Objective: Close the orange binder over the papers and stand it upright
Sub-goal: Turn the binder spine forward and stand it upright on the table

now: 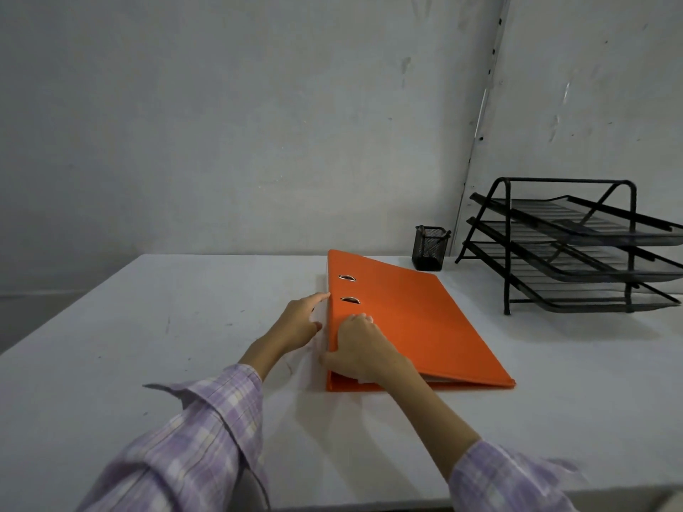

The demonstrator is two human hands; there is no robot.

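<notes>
The orange binder (410,319) lies flat on the white table (148,327) with its cover shut; a thin white edge of papers (441,378) shows at its near right side. My right hand (360,349) grips the binder's near left corner at the spine, thumb on the spine side and fingers on the cover. My left hand (299,321) rests against the spine from the left, index finger stretched along its upper edge. Two metal slots sit in the cover just beyond my hands.
A black mesh pen cup (430,247) stands behind the binder near the wall. A black three-tier wire letter tray (576,249) fills the back right corner. A grey wall runs along the table's far edge.
</notes>
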